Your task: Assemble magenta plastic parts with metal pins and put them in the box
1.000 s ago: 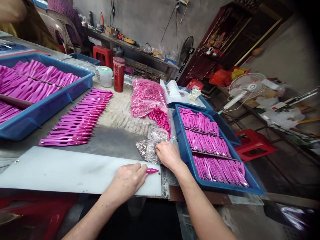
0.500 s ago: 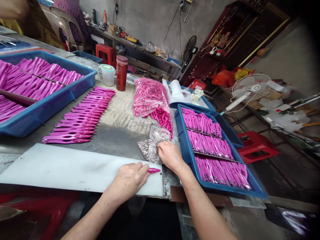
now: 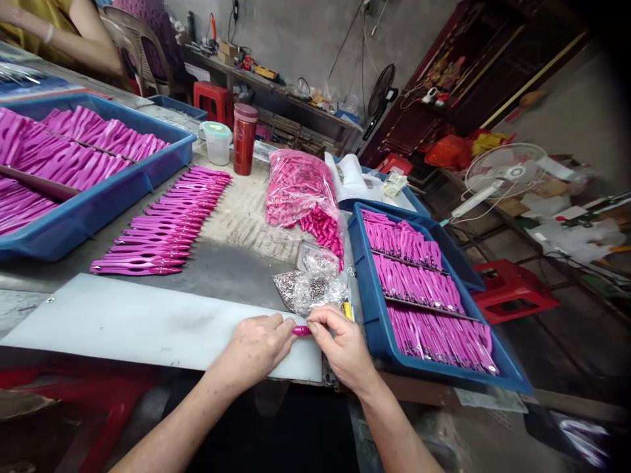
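Note:
My left hand [image 3: 263, 345] is closed over a pink plastic piece [image 3: 301, 330] whose pointed end sticks out past the fingers, low over the white board [image 3: 162, 325]. At that tip, my right hand [image 3: 340, 341] has thumb and forefinger pinched together; anything between them is too small to make out. Just beyond the hands lies an open clear bag of small silvery metal parts [image 3: 315, 289]. Behind it, a plastic bag of dark pink tips [image 3: 300, 187] spills some of them out. A row of slim pink pieces with dark pink tips [image 3: 158, 226] lies across the table at left.
Blue trays filled with pink pieces stand at left [image 3: 106, 213] and right [image 3: 367, 302]. A red tumbler [image 3: 244, 141] and a lidded tub [image 3: 217, 144] stand at the back. A yellow object [image 3: 348, 311] shows beside my right hand. Another person's arm [image 3: 73, 46] is at upper left.
My right hand has come from the bag of metal parts back to the tip of the pink piece. My left hand keeps its hold. The view has shifted slightly.

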### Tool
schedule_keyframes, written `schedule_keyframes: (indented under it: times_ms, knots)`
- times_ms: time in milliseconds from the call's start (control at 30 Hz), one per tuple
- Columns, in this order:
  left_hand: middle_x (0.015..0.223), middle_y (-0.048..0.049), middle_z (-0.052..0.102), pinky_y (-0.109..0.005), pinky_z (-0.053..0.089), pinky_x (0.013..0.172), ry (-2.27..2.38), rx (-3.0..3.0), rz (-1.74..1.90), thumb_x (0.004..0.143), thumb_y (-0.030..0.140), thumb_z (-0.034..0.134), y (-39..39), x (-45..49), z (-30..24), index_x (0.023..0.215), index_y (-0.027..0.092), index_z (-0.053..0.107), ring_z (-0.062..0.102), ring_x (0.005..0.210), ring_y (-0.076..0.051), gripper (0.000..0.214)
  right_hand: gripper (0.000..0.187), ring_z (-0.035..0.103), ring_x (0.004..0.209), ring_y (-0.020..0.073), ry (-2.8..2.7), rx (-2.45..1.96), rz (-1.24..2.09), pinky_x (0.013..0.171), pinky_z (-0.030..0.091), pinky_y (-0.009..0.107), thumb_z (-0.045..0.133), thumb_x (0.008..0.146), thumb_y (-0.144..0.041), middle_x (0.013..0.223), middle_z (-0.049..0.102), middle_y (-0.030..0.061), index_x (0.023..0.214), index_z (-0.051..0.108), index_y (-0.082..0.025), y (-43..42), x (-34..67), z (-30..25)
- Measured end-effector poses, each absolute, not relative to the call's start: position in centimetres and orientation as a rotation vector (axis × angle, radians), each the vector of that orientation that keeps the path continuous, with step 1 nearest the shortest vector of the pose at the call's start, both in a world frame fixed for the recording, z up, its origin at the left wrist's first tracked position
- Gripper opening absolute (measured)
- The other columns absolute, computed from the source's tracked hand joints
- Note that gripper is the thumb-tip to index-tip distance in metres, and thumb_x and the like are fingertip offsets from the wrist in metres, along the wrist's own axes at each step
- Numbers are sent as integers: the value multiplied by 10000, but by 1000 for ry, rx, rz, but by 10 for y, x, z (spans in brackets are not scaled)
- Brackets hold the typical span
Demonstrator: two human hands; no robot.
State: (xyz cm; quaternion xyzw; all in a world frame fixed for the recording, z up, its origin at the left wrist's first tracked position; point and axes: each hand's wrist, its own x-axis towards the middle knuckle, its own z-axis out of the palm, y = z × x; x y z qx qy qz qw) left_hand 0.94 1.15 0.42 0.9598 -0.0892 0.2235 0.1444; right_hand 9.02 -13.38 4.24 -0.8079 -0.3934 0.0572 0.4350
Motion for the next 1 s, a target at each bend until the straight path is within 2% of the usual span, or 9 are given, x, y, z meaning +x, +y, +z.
schedule_keyframes:
  times_ms: [400, 1000]
  knots:
    - [574, 16, 517, -214, 348, 470, -201, 2758, 633, 863, 261, 348, 13, 9, 9, 708, 181, 518, 509, 497, -108, 243, 130, 528, 758, 157, -962, -1923, -96, 689, 441, 295, 460, 810, -155, 763, 562, 37, 739, 565, -183, -131, 78, 15]
    - [589, 17, 543, -216, 342, 496, -120, 2685, 445, 852, 263, 372, 14, 9, 12, 720, 181, 535, 526, 530, -113, 225, 123, 529, 790, 165, -1013, -1929, -242, 708, 452, 332, 451, 818, -121, 790, 561, 44, 793, 552, -186, -129, 75, 8]
